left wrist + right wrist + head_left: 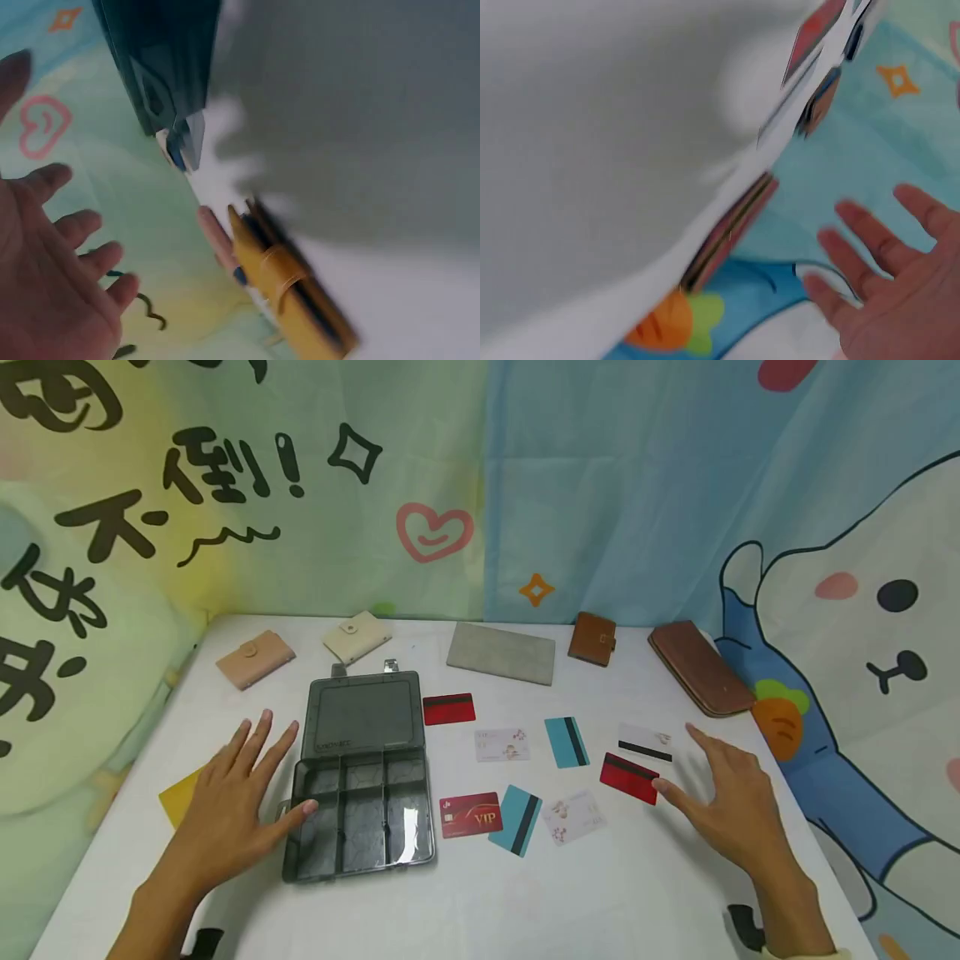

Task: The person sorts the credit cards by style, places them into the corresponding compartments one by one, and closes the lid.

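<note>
My left hand (232,806), fingers spread, is between a yellow wallet (175,797) and a dark grey compartment box (360,814). The box lid is folded back, and the compartments look bare. In the left wrist view the strap of the yellow wallet (296,300) shows, and the hand (52,277) holds nothing. My right hand (731,806) has its fingers extended at the right of the cards. Its thumb tip overlaps the corner of a red card (628,778); contact cannot be told. A white card (645,741) with a black stripe lies just behind.
Several more cards lie between box and right hand, among them a red VIP card (471,815) and a blue card (515,821). Along the back are a tan wallet (256,659), cream wallet (357,637), grey wallet (501,652), small brown wallet (592,639) and long brown wallet (701,668).
</note>
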Demonstrator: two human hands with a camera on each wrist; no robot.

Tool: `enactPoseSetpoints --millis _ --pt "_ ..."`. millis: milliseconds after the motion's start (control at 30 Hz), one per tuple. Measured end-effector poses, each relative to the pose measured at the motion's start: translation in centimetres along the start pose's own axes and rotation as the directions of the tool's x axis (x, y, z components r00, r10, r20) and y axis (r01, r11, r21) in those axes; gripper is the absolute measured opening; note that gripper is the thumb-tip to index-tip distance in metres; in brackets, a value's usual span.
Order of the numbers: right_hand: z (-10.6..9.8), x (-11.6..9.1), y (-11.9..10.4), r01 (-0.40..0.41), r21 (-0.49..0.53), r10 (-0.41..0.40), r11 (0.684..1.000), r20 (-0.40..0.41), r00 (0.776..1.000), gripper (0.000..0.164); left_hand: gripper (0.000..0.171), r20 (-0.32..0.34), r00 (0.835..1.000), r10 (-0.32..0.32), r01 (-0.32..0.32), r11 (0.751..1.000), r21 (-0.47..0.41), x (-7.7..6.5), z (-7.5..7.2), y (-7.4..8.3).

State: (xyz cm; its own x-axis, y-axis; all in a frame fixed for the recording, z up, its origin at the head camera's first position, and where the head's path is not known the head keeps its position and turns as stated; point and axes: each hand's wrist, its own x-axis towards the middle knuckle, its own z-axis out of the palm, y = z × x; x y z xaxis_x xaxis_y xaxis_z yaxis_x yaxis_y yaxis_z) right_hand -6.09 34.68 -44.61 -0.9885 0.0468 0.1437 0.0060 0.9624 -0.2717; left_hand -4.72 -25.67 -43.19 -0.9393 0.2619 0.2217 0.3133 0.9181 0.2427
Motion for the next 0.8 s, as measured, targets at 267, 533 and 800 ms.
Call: enactPoseSetpoints --millis 267,533,800 --pt "2.4 0.2 -2.3 0.009 0.112 -0.03 0.994 0.188 0.982 0.078 0.097 0.066 0.997 -0.046 0.065 0.943 -0.326 -2.0 1.2 -0.3" --pt "3.7 1.3 -2.8 0.011 0.079 -0.029 0.997 0.229 0.973 0.074 0.096 0.089 0.994 -0.065 0.097 0.897 -0.431 -2.7 2.0 -0.5" --pt "3.9 2.4 -3.1 -0.018 0.105 -0.005 0.994 0.216 0.976 0.054 0.091 0.055 0.998 -0.036 0.058 0.878 -0.476 -2.5 2.1 0.0"
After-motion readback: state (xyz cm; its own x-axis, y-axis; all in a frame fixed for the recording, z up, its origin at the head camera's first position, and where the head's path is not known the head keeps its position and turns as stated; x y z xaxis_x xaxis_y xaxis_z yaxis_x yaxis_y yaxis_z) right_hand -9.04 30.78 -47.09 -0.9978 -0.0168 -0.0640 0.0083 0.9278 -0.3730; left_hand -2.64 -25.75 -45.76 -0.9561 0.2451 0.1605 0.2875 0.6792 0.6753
